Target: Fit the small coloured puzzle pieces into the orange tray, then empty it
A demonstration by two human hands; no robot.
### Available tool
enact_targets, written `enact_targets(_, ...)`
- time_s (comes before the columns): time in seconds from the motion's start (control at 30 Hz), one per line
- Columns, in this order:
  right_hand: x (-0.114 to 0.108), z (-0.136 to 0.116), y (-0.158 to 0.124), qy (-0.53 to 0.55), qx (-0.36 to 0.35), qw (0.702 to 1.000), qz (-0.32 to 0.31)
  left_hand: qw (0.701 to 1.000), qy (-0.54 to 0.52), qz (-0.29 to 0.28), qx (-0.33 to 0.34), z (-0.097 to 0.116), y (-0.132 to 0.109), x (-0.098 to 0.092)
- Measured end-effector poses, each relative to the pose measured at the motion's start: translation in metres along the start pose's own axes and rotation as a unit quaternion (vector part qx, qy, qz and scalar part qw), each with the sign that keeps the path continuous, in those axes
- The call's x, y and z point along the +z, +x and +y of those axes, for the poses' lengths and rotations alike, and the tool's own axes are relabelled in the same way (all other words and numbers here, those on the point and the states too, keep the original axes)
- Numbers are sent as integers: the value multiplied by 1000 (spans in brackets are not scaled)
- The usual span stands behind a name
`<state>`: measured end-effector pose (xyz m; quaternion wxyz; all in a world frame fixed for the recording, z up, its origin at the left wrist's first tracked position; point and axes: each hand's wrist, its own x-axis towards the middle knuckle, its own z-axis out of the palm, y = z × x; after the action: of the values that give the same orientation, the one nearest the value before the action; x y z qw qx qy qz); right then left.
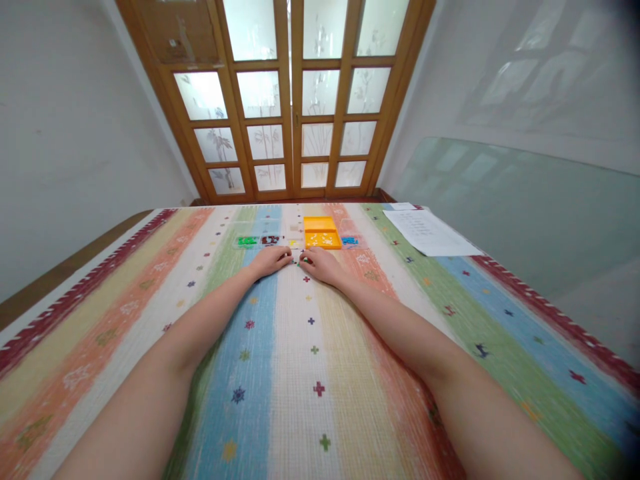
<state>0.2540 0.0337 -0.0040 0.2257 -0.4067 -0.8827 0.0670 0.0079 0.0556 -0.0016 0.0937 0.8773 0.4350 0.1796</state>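
Tabletop (295, 373): striped. Paper (427, 233): right of orange box (319, 225); writing illegible. Left hand (271, 261), right hand (324, 265): box's near side, fingers curled; cannot tell whether either grip pinches anything. Green pieces (247, 241): left of box. Blue pieces (350, 241): right.

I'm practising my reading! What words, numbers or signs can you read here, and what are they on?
No words, labels, brands or numbers can be read.
White paper: rows of faint marks, too small and blurred to read.
Tablecloth: "+" shapes, part of its pattern.
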Motion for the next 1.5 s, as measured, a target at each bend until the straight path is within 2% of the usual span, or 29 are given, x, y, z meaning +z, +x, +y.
enact_targets(0.13, -3, -4, -1, -8, 3, 1000, -16, 997, -80, 22, 10, -9, -9, -2)
enact_targets(0.3, 4, 0, 3, -8, 32, 999, -8, 991, -123, -6, 42, -17, -24, -11)
enact_targets(0.43, 5, 0, 2, -18, 20, 1000, 3, 992, -123, 5, 32, -16, -26, -12)
enact_targets(0.7, 3, -11, 2, -56, -51, 997, 1, 994, -96, 44, -24, -9, -24, -2)
enact_targets(1.07, 1, -20, -1, -52, -104, 993, -18, 994, -71, 86, -21, -18, -21, 1)
enact_targets(1.23, 1, -23, -1, -58, -114, 991, -37, 995, -68, 55, -39, -28, -25, -4)
enact_targets(1.33, 2, -23, -1, -57, -122, 990, -40, 997, -74, 35, -19, -31, -27, -7)
enact_targets(1.5, 3, -24, -1, -46, -142, 987, -53, 996, -75, 42, 8, -29, -27, -9)
